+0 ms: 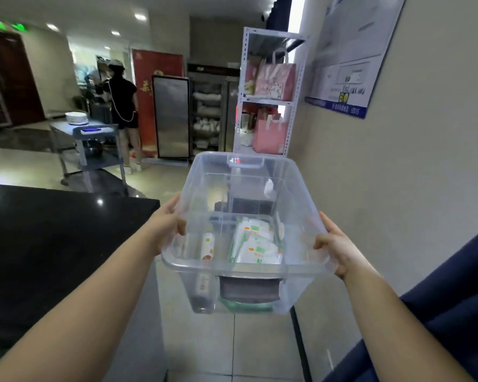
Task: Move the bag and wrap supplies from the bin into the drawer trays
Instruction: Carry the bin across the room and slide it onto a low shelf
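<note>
A clear plastic bin [295, 205] hangs in the air in front of me, held level by both hands. My left hand [167, 226] grips its left rim and my right hand [335, 248] grips its right rim. Inside, on the bottom, lie white packs of bags with green and orange print [257, 244] on the right. A roll of wrap with a white and red label [207, 246] lies on the left. No drawer or trays are in view.
A black glossy counter [53, 244] runs along my left. A dark blue seat [453, 312] is at the lower right beside the beige wall. Ahead stand a white metal shelf with pink bags [271, 92], a grey cart [94, 144] and a person in black [123, 106].
</note>
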